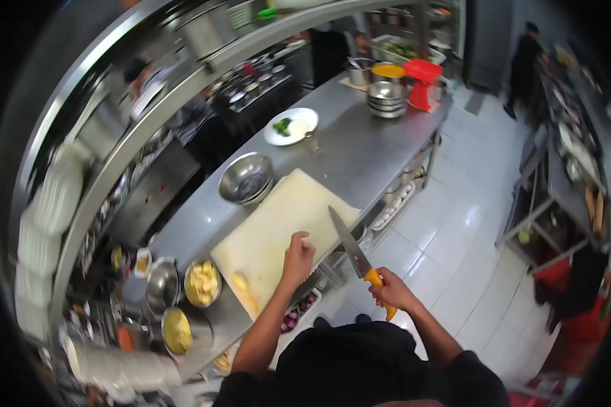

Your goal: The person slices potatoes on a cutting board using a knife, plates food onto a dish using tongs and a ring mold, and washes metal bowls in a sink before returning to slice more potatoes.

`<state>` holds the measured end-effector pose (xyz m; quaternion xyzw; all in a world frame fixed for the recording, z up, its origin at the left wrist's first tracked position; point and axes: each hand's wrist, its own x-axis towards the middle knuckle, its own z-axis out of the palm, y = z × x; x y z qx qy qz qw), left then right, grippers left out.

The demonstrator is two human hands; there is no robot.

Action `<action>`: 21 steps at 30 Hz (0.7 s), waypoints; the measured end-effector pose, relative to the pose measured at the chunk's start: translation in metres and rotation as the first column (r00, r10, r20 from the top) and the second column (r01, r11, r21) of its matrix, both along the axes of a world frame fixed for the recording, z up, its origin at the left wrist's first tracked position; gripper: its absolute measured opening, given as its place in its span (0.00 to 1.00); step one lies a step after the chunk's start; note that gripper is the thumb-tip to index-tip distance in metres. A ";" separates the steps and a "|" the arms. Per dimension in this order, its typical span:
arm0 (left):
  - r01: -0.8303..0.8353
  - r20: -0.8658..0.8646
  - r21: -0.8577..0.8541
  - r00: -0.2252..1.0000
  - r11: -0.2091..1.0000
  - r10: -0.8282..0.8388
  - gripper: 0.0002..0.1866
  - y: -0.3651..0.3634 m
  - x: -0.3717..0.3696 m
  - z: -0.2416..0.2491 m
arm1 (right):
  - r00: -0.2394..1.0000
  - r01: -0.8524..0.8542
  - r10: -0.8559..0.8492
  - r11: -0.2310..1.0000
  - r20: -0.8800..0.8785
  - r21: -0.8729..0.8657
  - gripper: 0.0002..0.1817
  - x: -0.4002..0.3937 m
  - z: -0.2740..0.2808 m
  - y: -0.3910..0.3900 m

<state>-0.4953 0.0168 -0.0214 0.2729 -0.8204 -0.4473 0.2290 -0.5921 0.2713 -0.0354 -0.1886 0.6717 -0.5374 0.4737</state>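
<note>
My right hand [390,290] grips the yellow handle of a large kitchen knife [350,245], held off the right edge of a pale cutting board [295,210]. The blade points up and left, its tip near the board's corner. Over the board's near edge is my left hand [299,258], fingers curled inward; whatever they may hold is hidden. A small yellowish piece of food [239,280] lies on the board's left part. To the left of the board stands a metal bowl of pale yellow chunks [202,282].
Nested metal bowls [246,178] and a white plate with greens [290,127] stand beyond the board. Left are an empty-looking bowl [163,287] and a container of yellow food [177,331]. A red scale [424,83] sits at the far end. Eggs [394,205] lie below the table. Other people work nearby.
</note>
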 end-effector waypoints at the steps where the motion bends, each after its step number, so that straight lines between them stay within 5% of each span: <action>1: 0.059 -0.001 0.141 0.998 0.988 -0.060 0.10 0.008 0.009 0.002 | 1.000 0.012 -0.012 1.000 -0.010 -0.015 0.20 0.001 -0.010 -0.001; 6: 0.002 0.130 0.000 0.992 1.000 -0.002 0.10 -0.014 0.063 -0.003 | 0.989 -0.055 0.061 0.997 -0.132 0.054 0.27 0.004 0.010 -0.001; 9: -0.158 0.121 0.086 0.982 0.984 0.147 0.07 -0.025 0.090 0.026 | 0.963 -0.057 0.058 0.998 -0.262 0.011 0.30 0.008 -0.002 -0.003; 21: -0.448 -0.043 0.047 0.892 0.893 0.450 0.08 -0.026 0.152 0.042 | 0.986 -0.009 0.019 0.998 -0.167 0.059 0.26 0.006 -0.007 -0.009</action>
